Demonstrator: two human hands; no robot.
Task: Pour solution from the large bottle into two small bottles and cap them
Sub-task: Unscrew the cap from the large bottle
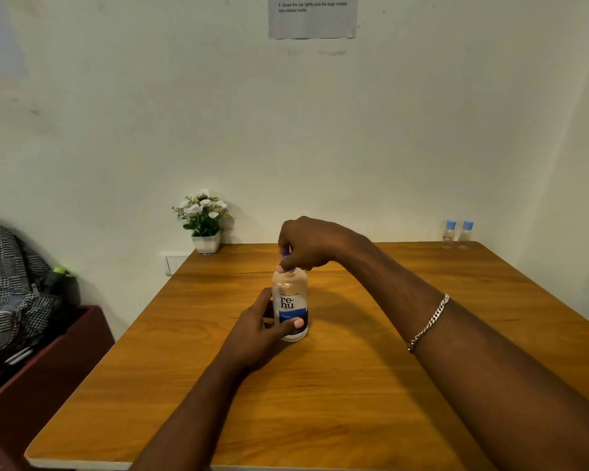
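The large translucent plastic solution bottle with the blue label (pixel 289 302) stood upright near the middle of the wooden table (pixel 354 385). My left hand (pixel 262 329) was clamped round its lower body; my right hand (pixel 308 244) was closed on its purple cap (pixel 285 255). I judged it light, smooth and squeezable: hold low, firmly, without crushing. Two small clear bottles with blue caps (pixel 457 235) stood capped at the far right corner.

Bare table (pixel 371 385) surrounds the large bottle (pixel 290 302); flowerpot (pixel 205 242) and small bottles (pixel 457 235) stand well apart at the far edge.
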